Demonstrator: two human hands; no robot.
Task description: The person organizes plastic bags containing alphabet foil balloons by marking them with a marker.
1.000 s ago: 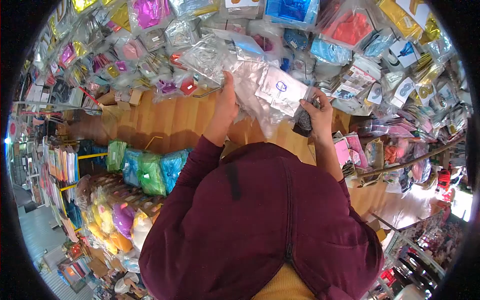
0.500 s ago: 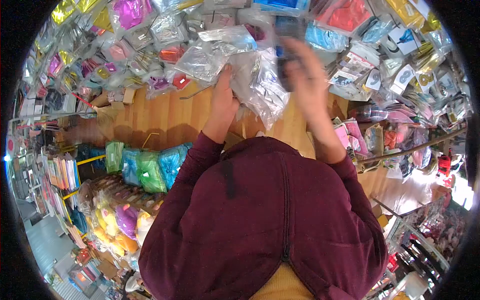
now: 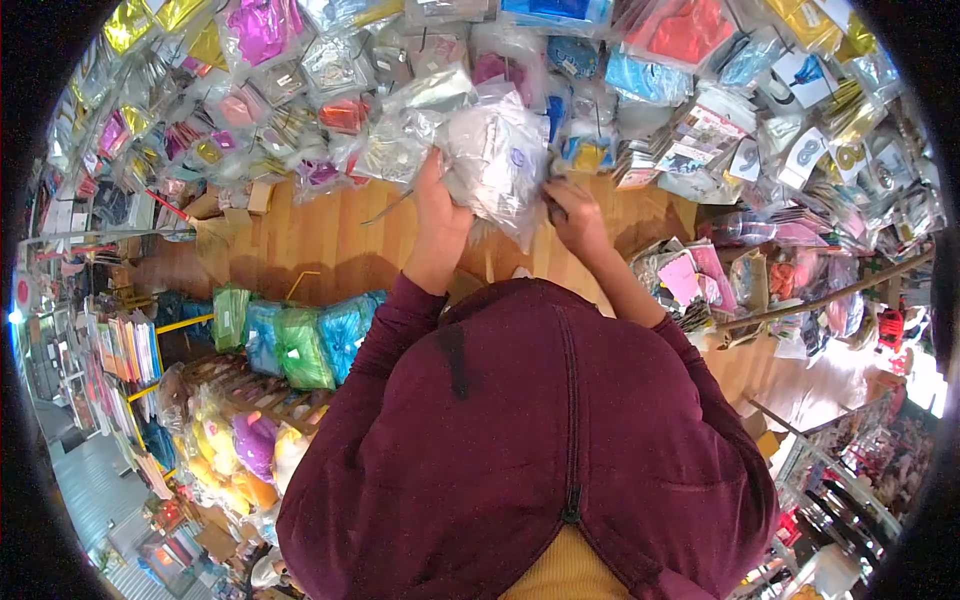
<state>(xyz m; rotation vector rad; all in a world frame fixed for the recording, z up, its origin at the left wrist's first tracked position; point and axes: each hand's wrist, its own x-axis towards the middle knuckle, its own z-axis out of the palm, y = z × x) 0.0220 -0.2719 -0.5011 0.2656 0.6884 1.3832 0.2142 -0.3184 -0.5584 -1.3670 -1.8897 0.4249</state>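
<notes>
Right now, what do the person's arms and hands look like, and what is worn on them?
Both arms wear long dark maroon sleeves that reach the wrists, part of a zipped top. The left sleeve bears a dark vertical mark near the shoulder. The left hand and right hand are bare: no gloves. No ring or watch can be made out.

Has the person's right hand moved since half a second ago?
Yes. The right hand has come down from the hanging blue packets to the lower edge of the clear plastic bag bundle.
</notes>
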